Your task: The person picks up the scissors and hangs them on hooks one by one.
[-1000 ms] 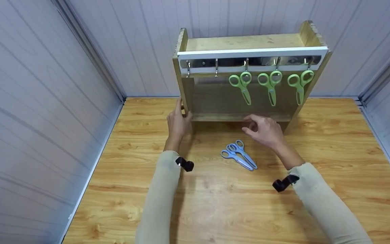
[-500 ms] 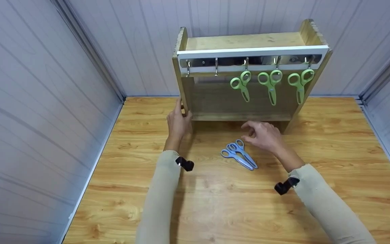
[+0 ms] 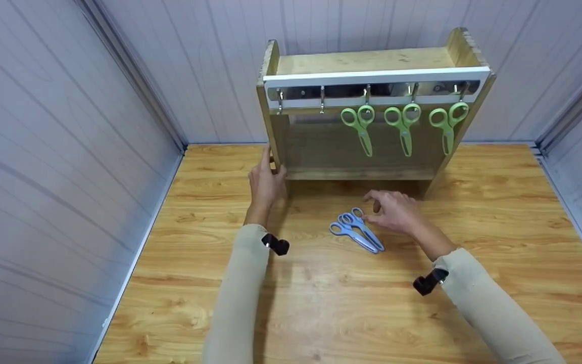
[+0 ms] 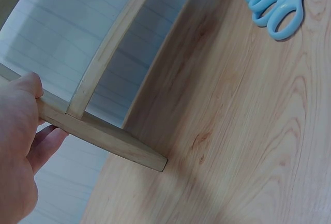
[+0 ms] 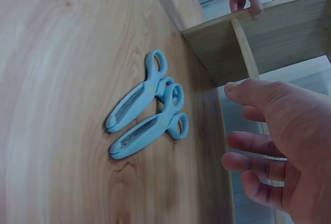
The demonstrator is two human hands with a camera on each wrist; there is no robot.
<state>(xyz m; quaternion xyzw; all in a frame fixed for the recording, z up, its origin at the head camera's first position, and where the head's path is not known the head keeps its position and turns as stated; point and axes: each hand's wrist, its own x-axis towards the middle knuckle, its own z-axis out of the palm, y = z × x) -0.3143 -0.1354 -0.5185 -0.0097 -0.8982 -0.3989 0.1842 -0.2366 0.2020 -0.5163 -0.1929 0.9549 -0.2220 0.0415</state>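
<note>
In the head view my left hand [image 3: 264, 183] grips the left side panel of a small wooden shelf [image 3: 270, 126]. The left wrist view shows its thumb and fingers on either side of that panel [image 4: 111, 137]. My right hand [image 3: 396, 211] hovers low in front of the shelf, fingers loosely bent and holding nothing. Just left of it, two pairs of blue scissors [image 5: 130, 106] lie on the table with their handles overlapping. Three pairs of green scissors [image 3: 406, 140] hang by a finger loop from hooks on the shelf's front rail.
Two hooks [image 3: 322, 100] at the left of the metal strip [image 3: 341, 92] carry nothing. The shelf stands on a wood-grain table [image 3: 316, 308], near the pale panelled back wall [image 3: 230, 65]. More panelled walls rise at left and right.
My right hand has come down and toward me, from the shelf's lower board to beside the blue scissors. The leftmost green scissors have swung slightly. My left hand stays on the panel.
</note>
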